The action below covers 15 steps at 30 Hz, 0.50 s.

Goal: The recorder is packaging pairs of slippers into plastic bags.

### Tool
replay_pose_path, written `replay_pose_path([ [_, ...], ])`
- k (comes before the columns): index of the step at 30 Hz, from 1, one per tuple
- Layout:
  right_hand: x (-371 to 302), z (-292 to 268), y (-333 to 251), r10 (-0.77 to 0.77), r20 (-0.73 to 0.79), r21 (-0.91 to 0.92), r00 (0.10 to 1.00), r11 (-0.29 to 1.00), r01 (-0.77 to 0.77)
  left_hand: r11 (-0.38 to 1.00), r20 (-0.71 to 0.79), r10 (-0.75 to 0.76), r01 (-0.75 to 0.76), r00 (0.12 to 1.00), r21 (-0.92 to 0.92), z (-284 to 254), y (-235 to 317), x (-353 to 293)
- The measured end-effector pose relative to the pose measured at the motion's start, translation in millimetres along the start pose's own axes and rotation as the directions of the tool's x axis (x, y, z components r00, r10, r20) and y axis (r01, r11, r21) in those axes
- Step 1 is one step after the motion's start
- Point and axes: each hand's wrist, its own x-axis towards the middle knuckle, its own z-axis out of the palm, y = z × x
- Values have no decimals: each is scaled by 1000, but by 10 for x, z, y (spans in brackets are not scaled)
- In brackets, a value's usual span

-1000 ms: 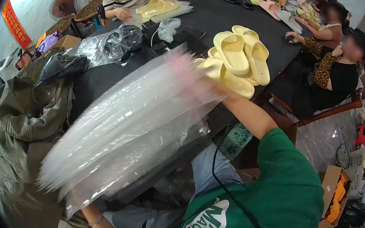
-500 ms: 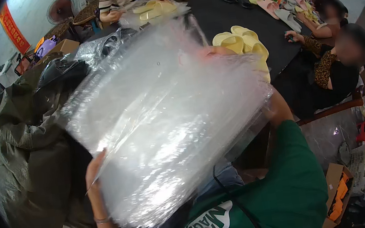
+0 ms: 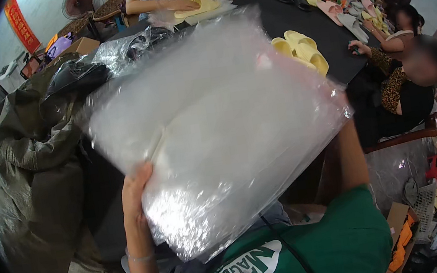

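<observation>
The stack of clear bags (image 3: 221,119) slants from near left to far right along its length, the left hand (image 3: 137,182) gripping its near-left end. The right forearm (image 3: 350,146) passes behind its right side; I cannot tell the right hand's hold.

Stacked bags (image 3: 216,120) of clear, smooth, glossy plastic film; yellow slippers (image 3: 305,47) smooth, matt, foam-like; worktop (image 3: 281,20) dull; sack (image 3: 36,148) coarse, creased; shirt (image 3: 335,232) matt cloth; bracelet (image 3: 139,258) metallic.
</observation>
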Motion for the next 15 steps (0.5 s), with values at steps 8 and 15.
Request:
replay_pose_path([
  [8,565,-352,-781,-316,209,174,925,943,283,899,345,255,-90,903,-429,2407,-389,1329],
  [15,-60,-783,-205,-113,72,225,991,970,94,730,133,536,-537,834,423,3178,-1803,1843],
])
